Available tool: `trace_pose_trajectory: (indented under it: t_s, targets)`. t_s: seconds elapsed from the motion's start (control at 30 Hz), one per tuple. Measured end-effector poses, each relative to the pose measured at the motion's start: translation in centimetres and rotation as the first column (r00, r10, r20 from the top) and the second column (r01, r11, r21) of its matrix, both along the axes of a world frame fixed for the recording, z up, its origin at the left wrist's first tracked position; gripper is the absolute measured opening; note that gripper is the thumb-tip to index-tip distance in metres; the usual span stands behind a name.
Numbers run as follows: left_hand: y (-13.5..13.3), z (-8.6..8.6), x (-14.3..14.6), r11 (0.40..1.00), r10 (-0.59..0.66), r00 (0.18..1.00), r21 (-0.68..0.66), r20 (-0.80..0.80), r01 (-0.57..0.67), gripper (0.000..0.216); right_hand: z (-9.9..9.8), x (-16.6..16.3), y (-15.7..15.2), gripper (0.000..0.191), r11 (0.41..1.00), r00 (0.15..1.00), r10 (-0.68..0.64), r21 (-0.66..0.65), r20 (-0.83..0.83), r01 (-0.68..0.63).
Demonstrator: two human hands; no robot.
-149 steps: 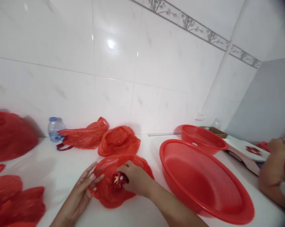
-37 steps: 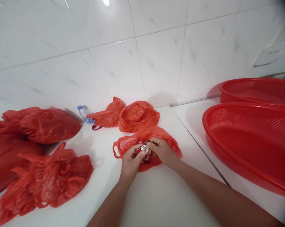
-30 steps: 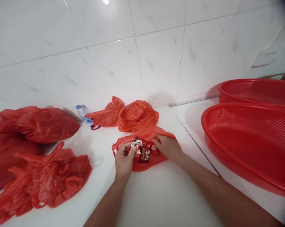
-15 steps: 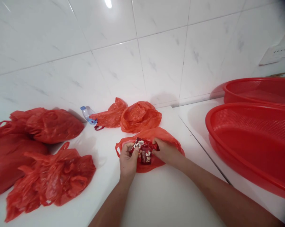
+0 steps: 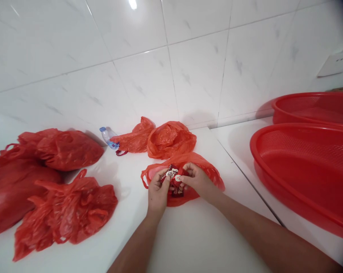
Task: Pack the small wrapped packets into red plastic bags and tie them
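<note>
Over a flattened red plastic bag (image 5: 201, 159) on the white table, my two hands meet at small red packets. My left hand (image 5: 157, 191) is closed, its thumb and fingers pinching a dark red packet (image 5: 171, 171) with white lettering. My right hand (image 5: 198, 181) pinches a red packet (image 5: 177, 177) bearing a round white label, held against the first one. Another dark red packet (image 5: 177, 192) shows just below, partly covered by my fingers. The bag's handle loop (image 5: 144, 179) lies to the left of my left hand.
Crumpled red bags (image 5: 171, 139) lie behind, beside a clear bottle (image 5: 109, 137) with a blue cap. Filled red bags (image 5: 66, 149) and a crumpled one (image 5: 71, 212) stand left. Large red baskets (image 5: 273, 182) are at right, past a table seam (image 5: 245, 174).
My right hand now holds up the red packet with the round label beside the left hand's packet. The lower dark packet has become more covered. The view has shifted slightly.
</note>
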State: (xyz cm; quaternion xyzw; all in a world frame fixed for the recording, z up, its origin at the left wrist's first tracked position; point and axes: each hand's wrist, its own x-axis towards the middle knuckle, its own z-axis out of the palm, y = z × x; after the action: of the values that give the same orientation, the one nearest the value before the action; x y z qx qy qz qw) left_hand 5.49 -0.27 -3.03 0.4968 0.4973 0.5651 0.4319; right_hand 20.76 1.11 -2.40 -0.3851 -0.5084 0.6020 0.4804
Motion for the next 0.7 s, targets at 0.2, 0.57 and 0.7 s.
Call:
trace_pose_trajectory:
  t_s: [0.2, 0.57, 0.7]
  targets:
    - [-0.1, -0.3, 0.1, 0.995, -0.094, 0.996, 0.03, 0.0, 0.094, 0.04, 0.3, 0.0, -0.1, 0.024, 1.0, 1.0, 0.008, 0.03, 0.012, -0.009]
    - [0.4, -0.1, -0.3, 0.99, 0.097, 0.994, 0.094, 0.05, -0.102, 0.036, 0.2, 2.1, 0.7, 0.021, 0.972, 0.705, -0.215, 0.219, 0.676, 0.087]
    - [0.5, -0.2, -0.3, 0.989, 0.111, 0.993, 0.095, 0.034, -0.114, 0.036, -0.8, 1.7, 0.7, 0.036, 0.938, 0.685, -0.136, 0.315, 0.716, -0.142]
